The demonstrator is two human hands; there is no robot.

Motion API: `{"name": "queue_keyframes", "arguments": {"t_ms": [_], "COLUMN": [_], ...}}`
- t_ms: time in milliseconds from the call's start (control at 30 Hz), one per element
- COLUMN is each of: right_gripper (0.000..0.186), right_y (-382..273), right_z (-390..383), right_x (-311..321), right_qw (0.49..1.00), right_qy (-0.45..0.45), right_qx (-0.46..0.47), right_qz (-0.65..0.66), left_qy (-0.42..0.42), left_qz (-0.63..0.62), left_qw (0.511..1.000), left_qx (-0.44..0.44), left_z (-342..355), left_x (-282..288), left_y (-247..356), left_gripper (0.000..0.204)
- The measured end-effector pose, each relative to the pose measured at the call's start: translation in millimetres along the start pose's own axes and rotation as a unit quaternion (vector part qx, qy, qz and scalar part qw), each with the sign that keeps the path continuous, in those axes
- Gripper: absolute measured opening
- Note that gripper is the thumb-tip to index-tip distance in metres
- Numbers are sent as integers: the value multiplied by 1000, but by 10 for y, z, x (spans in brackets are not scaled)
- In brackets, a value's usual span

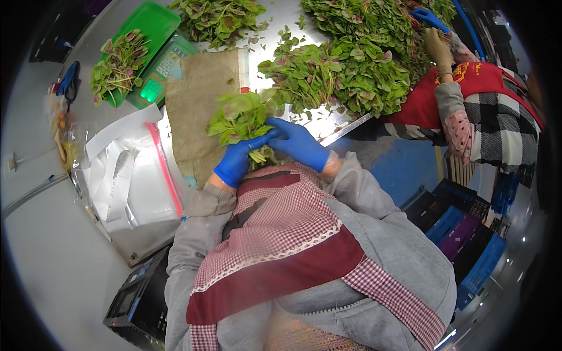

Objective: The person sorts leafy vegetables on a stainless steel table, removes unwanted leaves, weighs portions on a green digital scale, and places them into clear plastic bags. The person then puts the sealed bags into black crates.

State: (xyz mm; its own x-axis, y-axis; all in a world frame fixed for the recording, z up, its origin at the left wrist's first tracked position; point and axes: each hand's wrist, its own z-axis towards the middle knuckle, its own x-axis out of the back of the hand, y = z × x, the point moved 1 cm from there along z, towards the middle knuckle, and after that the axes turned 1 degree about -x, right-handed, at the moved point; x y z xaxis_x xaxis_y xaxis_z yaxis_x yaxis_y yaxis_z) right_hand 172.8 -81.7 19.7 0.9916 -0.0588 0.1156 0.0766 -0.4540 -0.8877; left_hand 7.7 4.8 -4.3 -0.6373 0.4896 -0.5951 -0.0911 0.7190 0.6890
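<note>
In front of my apron I hold a bunch of red-and-green leafy greens (237, 120), its leaves pointing away and its cut stems toward me. My left hand (235, 162), in a blue glove, is closed around the stems. From the right, my blue-gloved right hand (300, 143) has its bent fingers on the same bunch, close to the left fingertips. Beneath the bunch lies a brown cloth (199, 111) on the metal table. Just beyond my right hand rests a loose pile of the same greens (301, 76).
A green scale (153, 88) with a green tray (155, 23) carries more greens (120, 64) at far left. Clear plastic bags (126, 181) lie on the left. A large heap of greens (369, 58) fills the far right, where a co-worker's hand (438, 47) works. Crates (462, 234) stand at right.
</note>
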Motion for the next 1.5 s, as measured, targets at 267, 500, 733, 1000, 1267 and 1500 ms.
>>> {"name": "queue_keyframes", "arguments": {"t_ms": [267, 500, 733, 1000, 1267, 1500], "right_gripper": [25, 43, 31, 43, 38, 36], "right_y": [529, 345, 281, 326, 117, 465], "right_z": [53, 294, 305, 340, 367, 573], "right_x": [948, 767, 1116, 1141, 877, 864], "right_qw": [933, 750, 865, 952, 867, 970], "right_qy": [351, 423, 338, 80, -8, 8], "right_qx": [7, 53, 17, -211, -212, -127], "right_qz": [-76, -506, -371, 206, 451, 208], "left_qy": [52, 80, 64, 46, -3, -29], "left_qz": [-46, -158, -111, 62, 9, -44], "left_qw": [998, 983, 992, 992, 996, 996], "left_qx": [2, 44, -9, -103, -89, -75], "left_z": [21, 46, 16, 27, 94, 132], "left_x": [342, 258, 281, 363, 552, 527], "left_y": [-171, -70, -91, -210, -320, -367], "left_gripper": [26, 24, 25, 26, 37, 38]}}
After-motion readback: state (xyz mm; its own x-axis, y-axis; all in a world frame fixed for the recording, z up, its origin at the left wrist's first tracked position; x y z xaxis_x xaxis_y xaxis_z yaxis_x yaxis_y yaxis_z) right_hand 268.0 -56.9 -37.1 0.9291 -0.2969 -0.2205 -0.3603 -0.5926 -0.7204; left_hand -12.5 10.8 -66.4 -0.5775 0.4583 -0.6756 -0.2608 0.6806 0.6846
